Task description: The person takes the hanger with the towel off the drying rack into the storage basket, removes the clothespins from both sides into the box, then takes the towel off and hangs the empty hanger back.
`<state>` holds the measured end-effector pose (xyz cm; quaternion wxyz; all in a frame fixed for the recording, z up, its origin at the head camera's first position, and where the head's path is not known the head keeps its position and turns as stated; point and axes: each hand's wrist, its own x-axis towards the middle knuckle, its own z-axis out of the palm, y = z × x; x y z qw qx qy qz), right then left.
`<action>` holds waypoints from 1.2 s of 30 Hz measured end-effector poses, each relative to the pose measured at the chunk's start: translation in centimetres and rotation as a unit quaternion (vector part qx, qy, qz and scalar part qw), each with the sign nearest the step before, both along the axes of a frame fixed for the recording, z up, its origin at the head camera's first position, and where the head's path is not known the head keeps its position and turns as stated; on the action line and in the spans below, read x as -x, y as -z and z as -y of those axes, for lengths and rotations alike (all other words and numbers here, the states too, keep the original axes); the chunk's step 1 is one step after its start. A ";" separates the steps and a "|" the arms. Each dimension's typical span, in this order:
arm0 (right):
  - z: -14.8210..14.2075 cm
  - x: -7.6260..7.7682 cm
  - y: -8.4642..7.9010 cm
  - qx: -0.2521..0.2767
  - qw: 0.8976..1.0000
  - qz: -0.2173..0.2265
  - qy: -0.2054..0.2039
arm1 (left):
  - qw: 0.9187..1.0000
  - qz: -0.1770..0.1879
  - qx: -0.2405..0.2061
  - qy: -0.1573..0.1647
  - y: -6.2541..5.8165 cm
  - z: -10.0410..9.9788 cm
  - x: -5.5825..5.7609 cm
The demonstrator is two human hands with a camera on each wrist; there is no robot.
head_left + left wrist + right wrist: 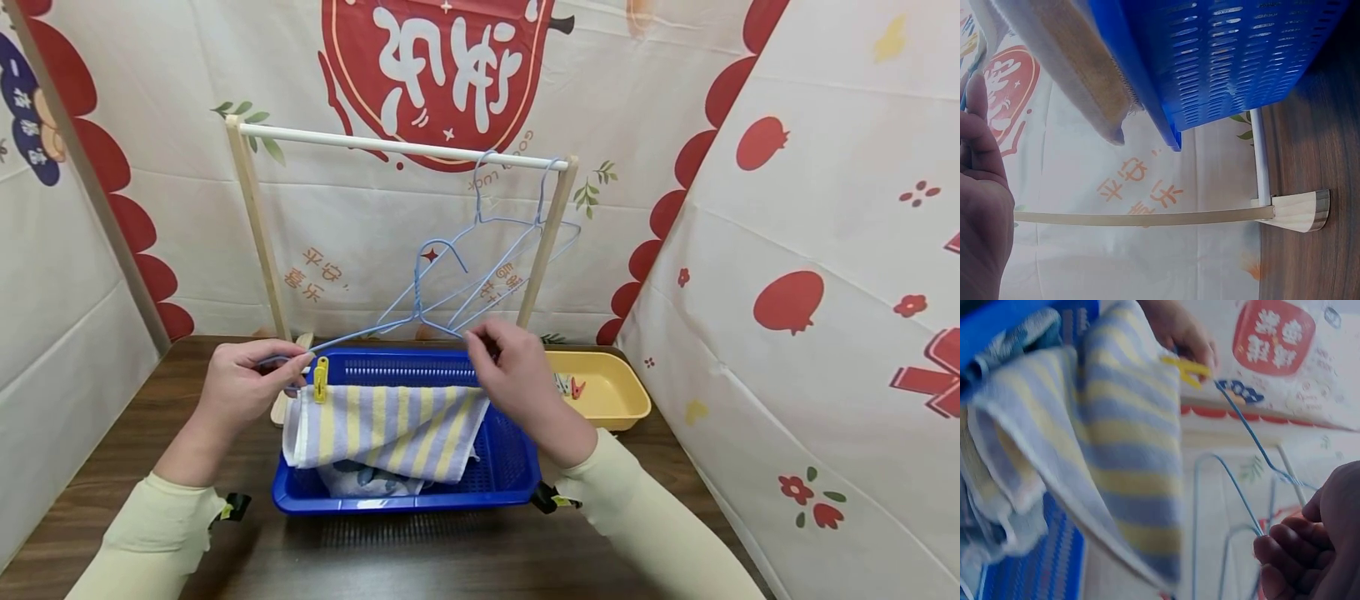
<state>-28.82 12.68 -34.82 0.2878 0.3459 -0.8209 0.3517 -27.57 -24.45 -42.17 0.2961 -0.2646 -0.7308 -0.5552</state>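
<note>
A blue wire hanger (417, 292) is held up over the laundry basket, its hook pointing upward. My left hand (251, 379) pinches its left end, right beside a yellow clothespin (321, 380). On the other side, the curled fingers of my right hand (517, 375) grip the hanger's right arm. A towel striped in yellow and grey-purple (397, 429) hangs below the hanger, with the clothespin clamped on its upper left corner. In the right wrist view the towel (1129, 444) drapes beside the hanger wire, its lower edge slanting.
The blue basket (405, 504) beneath holds more cloth (367, 482). Behind it stands a rack with a white rail (337, 140) and wooden posts; two blue hangers (480, 187) hang at its right end. A yellow tray (611, 392) with clothespins (576, 387) is at back right.
</note>
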 end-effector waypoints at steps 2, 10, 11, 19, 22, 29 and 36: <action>1.0 -0.1 0.4 -0.013 1.000 -0.006 -0.021 | 1.000 0.002 -0.002 0.001 0.0 0.0 0.0; 5.5 -1.2 1.3 -0.099 0.992 0.037 -0.063 | 1.000 0.001 -0.002 0.005 -0.1 0.1 0.0; 6.1 -1.3 1.4 -0.111 0.991 0.047 -0.064 | 1.000 0.001 -0.003 0.005 -0.1 0.1 0.0; 10.8 -1.1 1.5 -0.164 0.976 0.131 -0.064 | 1.000 -0.004 0.000 0.013 -0.2 0.2 0.1; 12.2 -0.7 1.6 -0.166 0.972 0.151 -0.061 | 1.000 -0.008 -0.009 0.020 -0.2 0.0 0.2; 14.3 -0.4 1.4 -0.159 0.966 0.193 -0.063 | 0.999 -0.021 -0.029 0.011 0.0 -0.2 0.4; 15.4 -0.7 1.7 -0.139 0.971 0.186 -0.067 | 0.999 -0.032 -0.023 -0.013 -0.1 -0.3 0.4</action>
